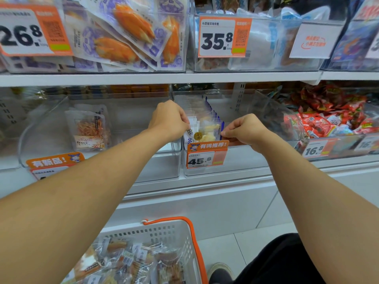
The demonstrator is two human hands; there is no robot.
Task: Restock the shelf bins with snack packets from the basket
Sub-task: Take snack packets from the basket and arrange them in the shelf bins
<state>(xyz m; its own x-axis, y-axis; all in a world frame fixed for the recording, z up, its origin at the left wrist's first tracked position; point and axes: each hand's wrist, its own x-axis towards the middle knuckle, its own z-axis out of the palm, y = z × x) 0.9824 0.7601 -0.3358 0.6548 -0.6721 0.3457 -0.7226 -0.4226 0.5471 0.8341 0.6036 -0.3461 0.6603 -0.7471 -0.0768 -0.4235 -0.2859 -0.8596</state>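
Note:
A row of clear snack packets (207, 128) with blue edges stands upright in the clear middle bin (246, 158) tagged 45.8. My left hand (169, 118) grips the left side of that row. The right side is pinched by my right hand (245, 129) just above the bin's front edge. Below, a white basket (182, 236) with an orange handle holds several clear snack packets (131, 263). To the left, another clear bin (160, 169) holds packets of shredded orange snack (89, 130).
The upper shelf carries bins of orange-and-purple packets (127, 35) and a bin tagged 35.8 (256, 44). Red packets (328, 113) fill the bin at the right. A white shelf base (205, 208) stands behind the basket. A shoe (220, 271) and dark trouser leg are at the bottom right.

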